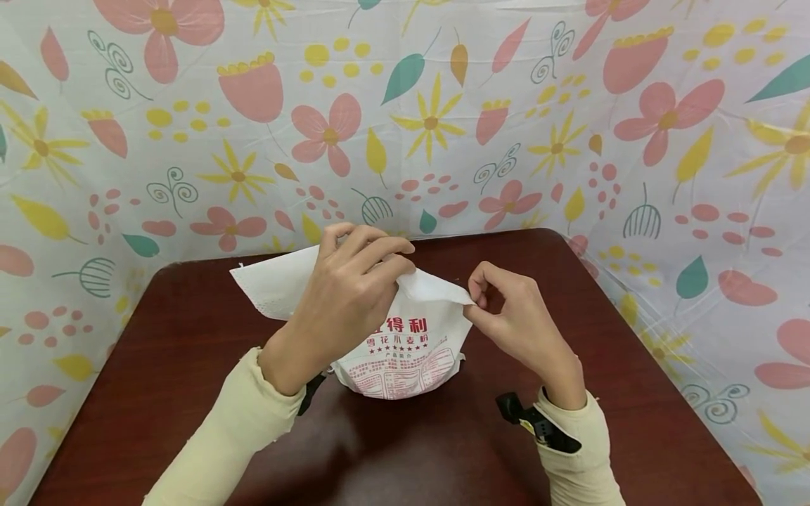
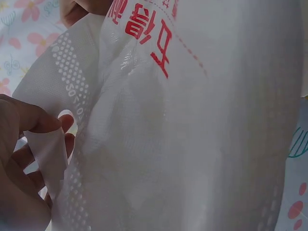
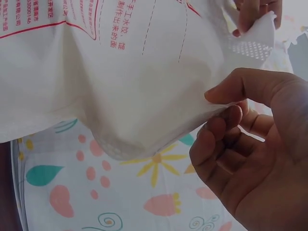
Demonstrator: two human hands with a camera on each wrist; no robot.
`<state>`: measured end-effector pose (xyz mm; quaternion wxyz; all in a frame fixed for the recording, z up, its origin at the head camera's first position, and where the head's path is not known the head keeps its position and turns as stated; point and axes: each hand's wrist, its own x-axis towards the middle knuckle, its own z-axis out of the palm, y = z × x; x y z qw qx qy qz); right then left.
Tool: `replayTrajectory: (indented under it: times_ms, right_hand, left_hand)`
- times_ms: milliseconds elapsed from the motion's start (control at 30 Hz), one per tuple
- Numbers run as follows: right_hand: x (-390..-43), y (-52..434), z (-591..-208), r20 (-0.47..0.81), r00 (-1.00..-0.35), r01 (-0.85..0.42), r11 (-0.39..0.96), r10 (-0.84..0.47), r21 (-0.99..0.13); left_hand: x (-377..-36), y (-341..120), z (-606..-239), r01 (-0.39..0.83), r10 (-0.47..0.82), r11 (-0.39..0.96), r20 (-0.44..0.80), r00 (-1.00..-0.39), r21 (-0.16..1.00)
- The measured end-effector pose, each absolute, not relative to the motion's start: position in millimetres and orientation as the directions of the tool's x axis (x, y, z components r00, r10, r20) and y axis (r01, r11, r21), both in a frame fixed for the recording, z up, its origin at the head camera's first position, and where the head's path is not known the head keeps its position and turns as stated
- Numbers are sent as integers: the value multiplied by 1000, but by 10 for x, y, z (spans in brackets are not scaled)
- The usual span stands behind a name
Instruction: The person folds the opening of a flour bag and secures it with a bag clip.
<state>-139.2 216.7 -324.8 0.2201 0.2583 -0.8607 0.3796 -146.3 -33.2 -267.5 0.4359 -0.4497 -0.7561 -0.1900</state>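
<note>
A white flour bag point(image 1: 405, 362) with red Chinese print stands on the table in the head view. My left hand point(image 1: 351, 288) grips its top edge from the left, hiding part of the lettering. In the left wrist view, that hand's thumb and fingers point(image 2: 36, 122) hold the edge at an oval cut-out, with fingertips showing through the hole. My right hand point(image 1: 515, 313) pinches the bag's upper right corner. Seen from the right wrist, thumb and fingertips point(image 3: 226, 96) meet on the sheet's edge, which is drawn out toward the hand. The bag's mouth is partly hidden by the left hand.
The dark brown table point(image 1: 158, 393) has rounded far corners. Close behind and beside it hangs a white curtain point(image 1: 405, 105) printed with flowers and leaves. Black straps with small devices point(image 1: 538, 422) sit at the cuffs of the cream sleeves point(image 1: 221, 432).
</note>
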Motion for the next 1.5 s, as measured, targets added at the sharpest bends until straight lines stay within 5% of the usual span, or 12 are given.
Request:
replayTrajectory:
  times_ms: [700,1033,1500]
  right_hand:
    - [-1366,2221,-3239,347,-853,-521,611,-389,-596]
    - [-1334,2154,-3191,527,-802,-593,481,-281,-646]
    - [-1361,2113,-3233,489,-803,-592,560,-342,-580]
  left_hand:
    - [-1438,-444,-2791,841,468,538,850,-241,-58]
    - [-1362,-475,-2832,859,443,510,867,-227,-36]
    - [-1220,-470,-2875,814,381,580,890,-250,-20]
